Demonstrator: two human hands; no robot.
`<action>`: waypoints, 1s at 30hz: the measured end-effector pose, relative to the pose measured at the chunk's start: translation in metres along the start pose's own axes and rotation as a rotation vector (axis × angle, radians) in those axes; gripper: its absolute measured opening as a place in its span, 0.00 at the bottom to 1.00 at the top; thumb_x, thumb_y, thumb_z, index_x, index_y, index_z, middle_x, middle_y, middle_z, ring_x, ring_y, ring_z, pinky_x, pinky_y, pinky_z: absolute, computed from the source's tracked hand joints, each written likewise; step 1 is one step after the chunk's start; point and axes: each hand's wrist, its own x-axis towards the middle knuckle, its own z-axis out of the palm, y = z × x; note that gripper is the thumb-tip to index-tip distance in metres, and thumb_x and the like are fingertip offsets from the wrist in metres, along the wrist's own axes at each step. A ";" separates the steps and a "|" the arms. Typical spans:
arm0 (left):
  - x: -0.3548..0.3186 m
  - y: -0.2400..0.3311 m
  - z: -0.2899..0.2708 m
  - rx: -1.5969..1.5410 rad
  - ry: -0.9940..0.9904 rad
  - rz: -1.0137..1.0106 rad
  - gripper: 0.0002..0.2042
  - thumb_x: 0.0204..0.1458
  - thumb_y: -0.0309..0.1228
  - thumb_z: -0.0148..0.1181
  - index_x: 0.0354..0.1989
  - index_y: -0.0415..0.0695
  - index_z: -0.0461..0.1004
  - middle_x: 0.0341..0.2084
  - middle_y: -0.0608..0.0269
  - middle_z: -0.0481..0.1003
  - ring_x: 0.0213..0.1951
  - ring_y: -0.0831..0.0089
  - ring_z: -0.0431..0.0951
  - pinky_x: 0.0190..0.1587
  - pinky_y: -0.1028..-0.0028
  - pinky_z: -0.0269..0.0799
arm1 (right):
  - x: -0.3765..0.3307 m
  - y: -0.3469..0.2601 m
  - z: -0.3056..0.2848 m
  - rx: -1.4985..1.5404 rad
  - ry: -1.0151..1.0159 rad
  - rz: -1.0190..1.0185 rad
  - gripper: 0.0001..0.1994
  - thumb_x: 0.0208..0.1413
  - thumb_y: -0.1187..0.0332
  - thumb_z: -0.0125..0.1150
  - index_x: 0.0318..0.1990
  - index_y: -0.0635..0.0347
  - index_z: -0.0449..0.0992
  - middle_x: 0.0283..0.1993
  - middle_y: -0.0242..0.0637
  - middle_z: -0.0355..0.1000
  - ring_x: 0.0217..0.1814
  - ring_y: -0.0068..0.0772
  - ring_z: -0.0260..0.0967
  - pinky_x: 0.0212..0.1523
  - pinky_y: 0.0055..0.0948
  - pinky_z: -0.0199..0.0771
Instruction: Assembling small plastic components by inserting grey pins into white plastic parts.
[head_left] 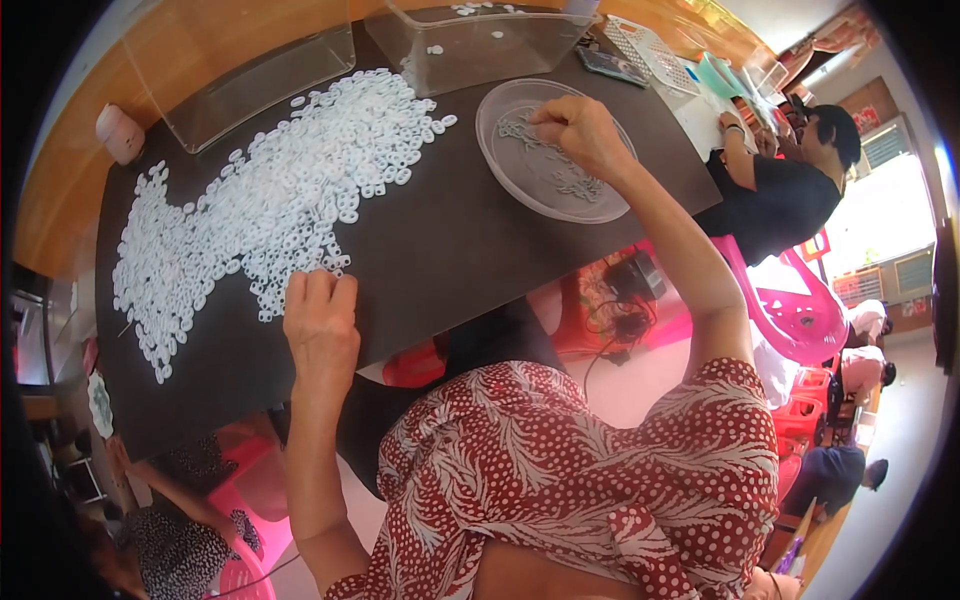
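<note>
A broad heap of small white oval pieces with holes (300, 150) is spread over the dark table (430, 280). At the heap's near edge is my left hand (322, 310), its fingers bent down and pressed together; whatever is in them is hidden. My right hand (585, 135) reaches into a shallow round translucent tub (485, 130) at the right of the table. Small grey-green pieces (578, 183) lie in loose clusters on the tub's bottom. The right thumb and fingers are pinched together over one cluster, and what they hold is too small to make out.
Two clear plastic boxes, one at the back left (270, 85) and one at the back middle (480, 50), stand beyond the heap. A phone (612, 66) and a white perforated basket (650, 55) are behind the tub. Co-workers sit at right (780, 190) and lower left (180, 535).
</note>
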 end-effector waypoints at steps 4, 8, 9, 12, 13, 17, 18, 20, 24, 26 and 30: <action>0.005 0.003 0.000 -0.020 -0.038 -0.026 0.09 0.33 0.14 0.52 0.26 0.38 0.71 0.25 0.57 0.65 0.31 0.60 0.66 0.32 0.65 0.64 | -0.011 0.021 0.010 -0.123 -0.077 -0.039 0.09 0.42 0.72 0.61 0.33 0.61 0.78 0.30 0.43 0.73 0.34 0.41 0.72 0.35 0.34 0.70; 0.004 0.010 -0.002 0.007 -0.026 0.001 0.09 0.33 0.14 0.52 0.26 0.38 0.71 0.24 0.57 0.65 0.30 0.60 0.65 0.31 0.65 0.64 | -0.005 0.039 0.034 -0.377 0.048 -0.231 0.06 0.41 0.72 0.57 0.28 0.57 0.79 0.27 0.46 0.72 0.34 0.51 0.71 0.35 0.43 0.70; 0.003 0.010 -0.002 0.013 -0.025 0.001 0.09 0.33 0.14 0.52 0.26 0.38 0.71 0.24 0.57 0.65 0.30 0.60 0.65 0.31 0.65 0.64 | -0.004 0.040 0.037 -0.359 0.015 -0.248 0.06 0.41 0.72 0.56 0.28 0.57 0.79 0.28 0.46 0.72 0.35 0.51 0.70 0.36 0.44 0.70; -0.001 0.012 -0.005 -0.009 -0.004 -0.070 0.08 0.36 0.15 0.54 0.26 0.39 0.71 0.23 0.58 0.64 0.30 0.61 0.65 0.30 0.64 0.63 | -0.002 0.037 0.038 -0.283 0.004 -0.229 0.06 0.41 0.72 0.56 0.27 0.57 0.78 0.28 0.46 0.72 0.36 0.51 0.70 0.37 0.44 0.69; 0.000 0.013 -0.007 -0.049 0.008 -0.097 0.07 0.38 0.16 0.55 0.27 0.39 0.70 0.24 0.58 0.65 0.29 0.60 0.65 0.30 0.64 0.64 | -0.002 0.035 0.036 -0.229 0.025 -0.193 0.06 0.41 0.72 0.57 0.27 0.57 0.78 0.29 0.46 0.72 0.37 0.51 0.70 0.37 0.44 0.69; -0.001 0.018 -0.008 -0.278 0.048 -0.228 0.05 0.45 0.20 0.59 0.29 0.39 0.70 0.24 0.59 0.68 0.29 0.61 0.68 0.30 0.67 0.65 | -0.008 0.031 0.033 -0.193 0.021 -0.176 0.05 0.40 0.72 0.58 0.27 0.58 0.78 0.29 0.45 0.72 0.37 0.50 0.70 0.38 0.44 0.69; -0.001 0.020 -0.008 -0.277 0.047 -0.227 0.05 0.45 0.20 0.59 0.29 0.39 0.70 0.24 0.59 0.68 0.29 0.61 0.68 0.30 0.67 0.65 | -0.010 0.029 0.033 -0.187 0.012 -0.182 0.05 0.40 0.71 0.58 0.27 0.58 0.78 0.29 0.45 0.72 0.37 0.50 0.70 0.38 0.43 0.69; -0.002 0.024 -0.008 -0.505 0.076 -0.405 0.04 0.49 0.23 0.59 0.30 0.39 0.70 0.24 0.62 0.69 0.28 0.69 0.69 0.31 0.73 0.65 | -0.010 0.028 0.034 -0.179 0.000 -0.189 0.05 0.40 0.71 0.59 0.28 0.58 0.78 0.29 0.45 0.72 0.37 0.50 0.70 0.38 0.43 0.69; -0.008 0.029 -0.003 -0.775 0.066 -0.610 0.04 0.51 0.24 0.59 0.32 0.38 0.70 0.24 0.66 0.69 0.28 0.77 0.68 0.32 0.78 0.65 | -0.008 0.026 0.040 -0.150 -0.015 -0.235 0.04 0.41 0.71 0.59 0.26 0.59 0.76 0.28 0.45 0.71 0.36 0.50 0.69 0.37 0.44 0.68; -0.010 0.033 0.003 -0.884 0.181 -0.593 0.05 0.52 0.24 0.59 0.36 0.38 0.72 0.26 0.67 0.70 0.28 0.81 0.67 0.32 0.79 0.65 | -0.006 0.025 0.044 -0.150 -0.024 -0.251 0.04 0.41 0.71 0.59 0.25 0.60 0.75 0.28 0.45 0.71 0.36 0.50 0.69 0.37 0.45 0.68; -0.006 0.038 -0.002 -0.765 0.135 -0.539 0.05 0.52 0.22 0.58 0.35 0.35 0.76 0.30 0.69 0.71 0.33 0.83 0.68 0.39 0.83 0.64 | -0.003 0.028 0.048 -0.194 -0.065 -0.291 0.04 0.41 0.71 0.58 0.22 0.61 0.72 0.27 0.46 0.70 0.36 0.51 0.69 0.37 0.45 0.67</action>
